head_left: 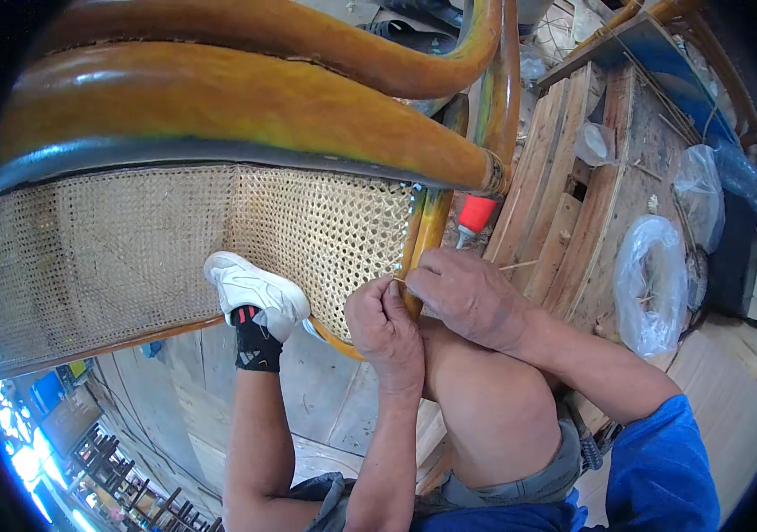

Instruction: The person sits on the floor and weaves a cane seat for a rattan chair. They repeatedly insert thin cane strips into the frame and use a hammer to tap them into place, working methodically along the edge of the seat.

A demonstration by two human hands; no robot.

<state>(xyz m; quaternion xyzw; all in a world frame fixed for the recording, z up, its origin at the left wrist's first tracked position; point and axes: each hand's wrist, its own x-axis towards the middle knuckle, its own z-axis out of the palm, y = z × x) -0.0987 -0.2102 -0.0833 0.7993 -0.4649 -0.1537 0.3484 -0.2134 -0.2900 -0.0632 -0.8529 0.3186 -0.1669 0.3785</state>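
Note:
My left hand (386, 332) is closed in a pinch at the right edge of a woven cane panel (325, 222), beside a glossy yellow-brown rattan pole (432, 226). Close against it, my right hand (476, 297) has its fingers bent and pressed together. Between the fingertips shows a short bit of thin, pale cane strand (399, 280); the rest of it is hidden by the fingers. Small white bits dot the panel's edge just above the hands. My foot in a white shoe (259, 288) rests on the woven surface.
Thick curved rattan poles (245, 97) span the top of the view. A red-handled tool (476, 215) with a metal shank stands beyond my right hand. Wooden slats (542, 204) and a coil wrapped in clear plastic (651, 288) lie to the right. Dark sandals (409, 37) sit at the back.

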